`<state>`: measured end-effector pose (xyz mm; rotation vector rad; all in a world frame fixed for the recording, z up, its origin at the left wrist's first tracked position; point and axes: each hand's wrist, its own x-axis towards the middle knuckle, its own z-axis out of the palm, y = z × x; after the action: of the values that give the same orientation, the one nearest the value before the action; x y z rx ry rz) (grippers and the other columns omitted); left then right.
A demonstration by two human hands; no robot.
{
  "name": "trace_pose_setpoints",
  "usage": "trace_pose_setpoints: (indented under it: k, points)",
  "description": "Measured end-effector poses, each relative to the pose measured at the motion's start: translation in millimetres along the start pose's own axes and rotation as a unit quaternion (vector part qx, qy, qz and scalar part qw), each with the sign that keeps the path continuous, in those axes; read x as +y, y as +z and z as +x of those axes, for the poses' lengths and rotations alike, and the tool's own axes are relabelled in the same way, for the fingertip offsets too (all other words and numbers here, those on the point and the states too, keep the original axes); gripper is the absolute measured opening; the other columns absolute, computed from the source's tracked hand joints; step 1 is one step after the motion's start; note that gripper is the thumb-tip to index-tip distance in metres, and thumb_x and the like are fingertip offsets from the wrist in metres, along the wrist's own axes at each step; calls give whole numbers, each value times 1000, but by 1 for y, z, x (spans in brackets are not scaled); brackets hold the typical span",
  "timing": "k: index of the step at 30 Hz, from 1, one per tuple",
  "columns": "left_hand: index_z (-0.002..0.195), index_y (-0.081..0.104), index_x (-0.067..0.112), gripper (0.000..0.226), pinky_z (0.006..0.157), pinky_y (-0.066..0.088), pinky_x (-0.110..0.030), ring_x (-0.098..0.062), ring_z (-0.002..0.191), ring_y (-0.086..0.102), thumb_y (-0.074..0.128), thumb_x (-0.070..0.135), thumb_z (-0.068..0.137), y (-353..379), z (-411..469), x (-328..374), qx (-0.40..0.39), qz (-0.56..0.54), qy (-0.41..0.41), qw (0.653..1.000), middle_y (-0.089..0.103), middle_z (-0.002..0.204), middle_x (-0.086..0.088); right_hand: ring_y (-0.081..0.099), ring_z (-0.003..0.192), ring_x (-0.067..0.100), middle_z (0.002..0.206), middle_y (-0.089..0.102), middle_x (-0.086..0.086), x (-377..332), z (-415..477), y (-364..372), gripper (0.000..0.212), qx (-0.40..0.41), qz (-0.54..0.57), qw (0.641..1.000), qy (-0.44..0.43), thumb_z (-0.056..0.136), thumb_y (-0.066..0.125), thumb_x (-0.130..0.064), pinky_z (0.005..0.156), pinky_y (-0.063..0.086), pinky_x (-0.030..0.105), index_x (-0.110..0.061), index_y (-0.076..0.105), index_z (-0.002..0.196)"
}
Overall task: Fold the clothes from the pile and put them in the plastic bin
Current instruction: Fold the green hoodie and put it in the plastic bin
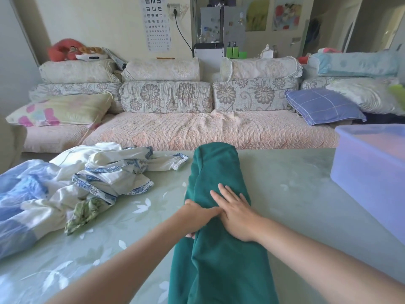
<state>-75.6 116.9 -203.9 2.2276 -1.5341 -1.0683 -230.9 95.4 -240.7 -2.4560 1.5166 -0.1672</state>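
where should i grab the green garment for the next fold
Probably the far end of the green garment, pinched at both corners, reaching along it from your side: it lies long and narrow, running away from you, so that end folds back.

Pale green floral table [285, 194] carries clothes pile [87, 183] left, green garment [215, 170] centre, plastic bin [370, 170] right.
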Motion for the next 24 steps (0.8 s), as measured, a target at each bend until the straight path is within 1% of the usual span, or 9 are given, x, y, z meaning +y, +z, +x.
trace_pose_setpoints:
  k: [4,7,10,13,15,17,19,21,24]
  points:
    - [98,62,8,22,71,59,-36,-22,66,66,65,28,88,4,-17,-18,-66,-158,34,985,68,83,-6,-15,152,16,165,-18,2,-7,-24,-2,63,-7,16,1000,1,103,27,-19,124,0,35,-23,0,160]
    - [109,62,9,21,82,59,-43,-26,89,70,53,24,97,4,-22,-32,-30,-286,28,957,71,99,-9,-14,152,14,165,-17,-1,-15,-33,-2,62,3,5,1000,6,104,28,-28,124,3,44,-28,1,159]
    - [107,52,9,28,63,57,-33,-27,79,68,60,30,91,0,-34,-50,19,-120,56,991,68,96,-10,-17,151,15,164,-20,-2,-19,-40,7,64,-11,-28,1000,-5,103,30,-46,123,2,48,-36,0,158]
    - [96,46,8,35,47,46,-23,-24,52,60,67,33,85,-12,-54,-65,-112,60,35,991,69,71,-10,-22,150,18,162,-28,-1,-20,-45,17,69,-35,-77,996,-17,98,34,-54,122,-4,50,-43,-1,156]
    - [105,40,6,45,56,50,-28,-23,62,64,70,30,82,-19,-60,-62,-72,162,57,982,72,86,-9,-26,149,21,161,-30,-1,-22,-45,19,71,-43,-90,995,-23,94,35,-59,121,-6,54,-48,-2,154]
    - [115,36,8,41,70,46,-34,-28,91,61,61,19,86,-17,-55,-51,108,242,164,950,61,110,-11,-27,148,26,162,-28,-2,-28,-43,25,71,-48,-94,994,-28,93,33,-59,120,-7,57,-47,0,155]
    - [121,42,10,35,85,43,-34,-29,109,51,49,7,87,-4,-52,-37,227,191,317,901,51,118,-8,-24,149,30,164,-22,-1,-33,-40,33,74,-36,-74,996,-25,95,35,-56,120,-4,58,-38,1,158]
    - [131,43,10,41,97,39,-35,-28,118,47,45,7,90,18,-47,-36,194,161,402,880,49,126,-7,-18,151,26,166,-15,-1,-35,-40,39,81,-3,-19,1000,-6,96,41,-51,122,3,54,-23,-1,159]
    - [155,14,13,61,119,18,-37,-24,147,18,31,38,103,41,-33,-63,69,223,328,915,22,159,-6,-13,152,21,165,-14,9,-28,-48,39,86,54,63,995,55,99,46,-43,124,1,37,-7,-6,157]
